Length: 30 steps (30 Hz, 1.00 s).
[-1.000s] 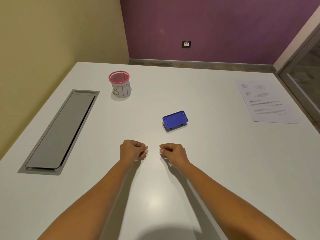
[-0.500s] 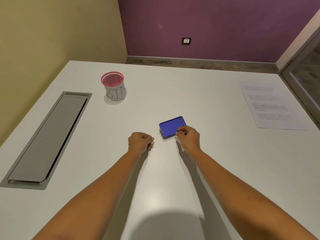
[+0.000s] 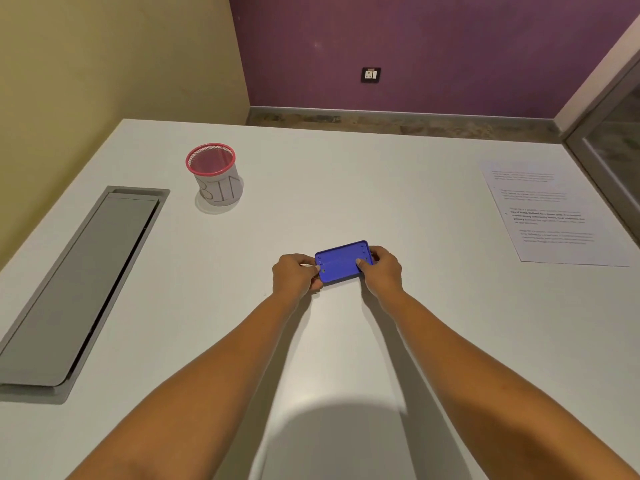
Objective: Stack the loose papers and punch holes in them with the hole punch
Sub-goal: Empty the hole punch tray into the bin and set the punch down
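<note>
Nearest me, both forearms reach out over the white tabletop (image 3: 346,188), with a shadow pooled between them at the near edge. My left hand (image 3: 296,275) has its fingers curled round the left end of the blue hole punch (image 3: 341,262), gripping it. My right hand (image 3: 382,271) grips the right end, thumb on the top face and the other fingers wrapped behind. The hole punch sits between the two hands, near the middle of the tabletop, its flat top facing up and slightly skewed. I cannot tell whether it rests on the surface or is just clear of it.

To the left, a long grey flap (image 3: 79,289) is set into the tabletop. Well off to the right, near the far edge, the paper (image 3: 550,213) lies flat, printed side up, apart from the hole punch. Farther back on the left stands a small cup (image 3: 216,174) with a red mesh rim and "BIN" written on it. Beyond the tabletop, a wall socket (image 3: 370,75) sits on the purple wall.
</note>
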Each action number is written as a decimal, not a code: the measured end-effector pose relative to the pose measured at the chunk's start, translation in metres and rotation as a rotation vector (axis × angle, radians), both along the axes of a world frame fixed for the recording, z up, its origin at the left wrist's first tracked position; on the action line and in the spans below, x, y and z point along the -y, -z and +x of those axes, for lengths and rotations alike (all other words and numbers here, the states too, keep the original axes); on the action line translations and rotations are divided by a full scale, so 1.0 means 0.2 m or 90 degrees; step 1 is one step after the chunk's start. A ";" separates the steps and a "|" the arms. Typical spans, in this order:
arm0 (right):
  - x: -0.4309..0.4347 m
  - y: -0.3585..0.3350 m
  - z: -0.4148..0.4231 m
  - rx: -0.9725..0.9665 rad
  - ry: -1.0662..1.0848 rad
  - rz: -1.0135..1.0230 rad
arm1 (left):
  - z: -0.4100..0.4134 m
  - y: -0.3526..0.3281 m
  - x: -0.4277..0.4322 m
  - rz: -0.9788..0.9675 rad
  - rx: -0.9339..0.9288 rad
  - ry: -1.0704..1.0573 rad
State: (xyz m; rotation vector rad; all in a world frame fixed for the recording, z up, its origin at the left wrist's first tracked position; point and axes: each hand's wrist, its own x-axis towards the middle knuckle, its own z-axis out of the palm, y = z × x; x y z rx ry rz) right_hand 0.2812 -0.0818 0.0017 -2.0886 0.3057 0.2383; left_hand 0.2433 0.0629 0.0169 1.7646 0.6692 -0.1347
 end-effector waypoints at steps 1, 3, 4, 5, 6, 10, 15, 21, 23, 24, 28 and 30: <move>0.00 0.00 -0.01 0.000 0.011 0.019 | -0.01 0.00 0.00 0.001 0.002 -0.005; 0.01 -0.02 -0.04 0.002 0.029 0.064 | -0.02 -0.01 -0.01 -0.005 0.006 -0.019; 0.01 -0.02 -0.06 0.007 0.034 0.085 | -0.04 -0.02 -0.01 -0.008 0.011 -0.026; 0.00 -0.03 -0.08 0.015 0.037 0.102 | -0.05 -0.02 -0.02 -0.011 0.019 -0.034; 0.00 -0.05 -0.11 0.026 0.036 0.115 | -0.07 -0.02 -0.02 -0.016 0.027 -0.042; -0.06 -0.12 -0.24 0.115 0.000 0.126 | -0.15 -0.05 -0.02 -0.040 0.009 -0.066; -0.12 -0.20 -0.45 0.259 -0.114 0.048 | -0.26 -0.11 -0.03 -0.290 -0.028 -0.204; -0.12 -0.25 -0.61 0.475 -0.323 -0.174 | -0.38 -0.20 -0.14 -0.093 -0.031 -0.184; -0.12 -0.27 -0.64 0.531 -0.388 -0.245 | -0.41 -0.26 -0.18 -0.068 -0.036 -0.144; -0.13 -0.28 -0.66 0.554 -0.418 -0.273 | -0.43 -0.29 -0.19 -0.088 -0.049 -0.125; -0.14 -0.30 -0.72 0.605 -0.486 -0.309 | -0.48 -0.34 -0.21 -0.196 -0.082 -0.107; -0.16 -0.30 -0.74 0.611 -0.516 -0.314 | -0.51 -0.34 -0.22 -0.271 -0.065 -0.148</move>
